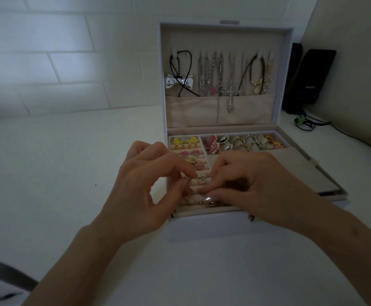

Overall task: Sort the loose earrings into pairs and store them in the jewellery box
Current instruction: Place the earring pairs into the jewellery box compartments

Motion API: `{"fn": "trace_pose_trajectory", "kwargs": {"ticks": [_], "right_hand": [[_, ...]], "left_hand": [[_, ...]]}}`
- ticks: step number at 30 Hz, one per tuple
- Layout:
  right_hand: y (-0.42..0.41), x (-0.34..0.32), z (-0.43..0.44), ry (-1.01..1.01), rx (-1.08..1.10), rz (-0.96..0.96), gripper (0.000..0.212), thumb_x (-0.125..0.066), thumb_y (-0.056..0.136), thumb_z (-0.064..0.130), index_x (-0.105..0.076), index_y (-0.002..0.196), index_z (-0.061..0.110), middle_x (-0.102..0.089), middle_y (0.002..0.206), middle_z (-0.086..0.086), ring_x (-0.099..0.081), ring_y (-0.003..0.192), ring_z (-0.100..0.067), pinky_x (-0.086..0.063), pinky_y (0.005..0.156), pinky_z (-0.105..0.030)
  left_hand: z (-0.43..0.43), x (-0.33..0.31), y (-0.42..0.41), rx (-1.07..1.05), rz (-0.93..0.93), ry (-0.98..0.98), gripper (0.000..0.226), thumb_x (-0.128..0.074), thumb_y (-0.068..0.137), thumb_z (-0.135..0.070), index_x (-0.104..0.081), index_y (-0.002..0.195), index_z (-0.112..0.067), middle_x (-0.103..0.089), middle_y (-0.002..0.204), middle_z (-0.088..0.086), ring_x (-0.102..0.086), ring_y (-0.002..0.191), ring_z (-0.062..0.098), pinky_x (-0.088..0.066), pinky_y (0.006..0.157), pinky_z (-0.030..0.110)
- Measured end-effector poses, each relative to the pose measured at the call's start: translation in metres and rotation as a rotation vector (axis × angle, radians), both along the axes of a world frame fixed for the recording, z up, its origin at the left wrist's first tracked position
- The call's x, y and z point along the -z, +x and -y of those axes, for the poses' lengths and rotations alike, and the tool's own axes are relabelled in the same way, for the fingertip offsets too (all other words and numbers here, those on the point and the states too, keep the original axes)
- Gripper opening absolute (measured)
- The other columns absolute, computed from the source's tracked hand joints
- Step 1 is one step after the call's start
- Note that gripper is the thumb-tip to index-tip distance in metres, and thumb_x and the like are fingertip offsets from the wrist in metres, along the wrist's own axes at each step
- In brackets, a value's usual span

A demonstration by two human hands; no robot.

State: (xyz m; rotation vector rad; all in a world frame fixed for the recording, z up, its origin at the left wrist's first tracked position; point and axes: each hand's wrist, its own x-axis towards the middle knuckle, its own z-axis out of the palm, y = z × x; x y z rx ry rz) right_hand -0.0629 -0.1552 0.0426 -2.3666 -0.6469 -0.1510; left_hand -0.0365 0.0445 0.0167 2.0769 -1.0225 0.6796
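My left hand (149, 184) is pinched narrow, right hand (246, 180) grip curled into the white beige-lined jewellery box (202, 226) slots, probably seating the small gold flower earring (201, 179)'s twin, can't tell.

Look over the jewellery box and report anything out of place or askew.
The flat grey panel lies skewed over the right side of the jewellery box, its corner jutting past the box's edge. In the lid, the cross pendant hangs over the pocket rather than inside it. The visible earring rows look tidy.
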Motion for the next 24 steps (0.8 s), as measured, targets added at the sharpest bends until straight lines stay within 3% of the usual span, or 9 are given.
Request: {"fn": "trace_pose_trajectory", "kwargs": {"ticks": [4,10,15,19,22,24], "right_hand": [[0.000,-0.002,0.002,0.038,0.001,-0.031,0.014,-0.077,0.073,0.012,-0.077,0.082,0.023,-0.061,0.078,0.012,-0.059,0.076,-0.008,-0.045,0.065,-0.012],[0.004,0.002,0.000,0.016,0.011,0.033,0.018,-0.077,0.072,0.007,-0.077,0.081,0.023,-0.059,0.076,0.012,-0.056,0.075,-0.007,-0.041,0.062,-0.008],[0.003,-0.001,0.003,0.054,0.044,0.027,0.023,-0.073,0.076,0.005,-0.075,0.086,0.026,-0.060,0.076,0.016,-0.057,0.076,-0.007,-0.042,0.065,-0.008],[-0.003,-0.007,-0.003,0.083,0.004,0.142,0.013,-0.063,0.080,0.036,-0.072,0.089,0.032,-0.059,0.081,0.013,-0.056,0.078,-0.006,-0.042,0.068,-0.012],[-0.008,-0.002,-0.014,-0.057,-0.050,0.202,0.034,-0.048,0.087,0.048,-0.072,0.083,0.024,-0.052,0.088,0.010,-0.048,0.083,-0.008,-0.041,0.071,-0.024],[-0.010,0.000,-0.018,-0.109,-0.074,0.232,0.037,-0.043,0.090,0.048,-0.067,0.074,0.024,-0.051,0.090,0.008,-0.044,0.082,-0.011,-0.040,0.070,-0.030]], "left_hand": [[-0.001,0.001,0.000,-0.018,0.028,-0.008,0.015,-0.054,0.083,-0.020,-0.067,0.083,-0.014,-0.064,0.069,-0.009,-0.052,0.072,0.004,-0.034,0.075,0.026],[-0.001,0.001,0.000,-0.001,0.073,-0.051,0.012,-0.055,0.083,-0.017,-0.067,0.084,-0.013,-0.066,0.072,-0.013,-0.054,0.074,0.006,-0.037,0.073,0.034],[-0.001,-0.002,-0.001,-0.053,0.104,-0.157,0.007,-0.054,0.086,-0.016,-0.059,0.090,-0.020,-0.061,0.073,-0.020,-0.051,0.074,0.002,-0.038,0.070,0.033],[-0.001,-0.001,0.001,-0.153,0.111,-0.228,0.007,-0.054,0.087,-0.016,-0.058,0.092,-0.017,-0.061,0.074,-0.018,-0.055,0.073,0.010,-0.041,0.071,0.036],[-0.001,0.000,0.002,-0.198,0.101,-0.256,0.009,-0.055,0.087,-0.016,-0.062,0.090,-0.011,-0.062,0.073,-0.014,-0.058,0.071,0.017,-0.042,0.072,0.037],[-0.001,0.001,0.002,-0.212,0.096,-0.251,0.012,-0.056,0.087,-0.016,-0.064,0.089,-0.008,-0.063,0.071,-0.012,-0.058,0.071,0.018,-0.042,0.072,0.036]]}}
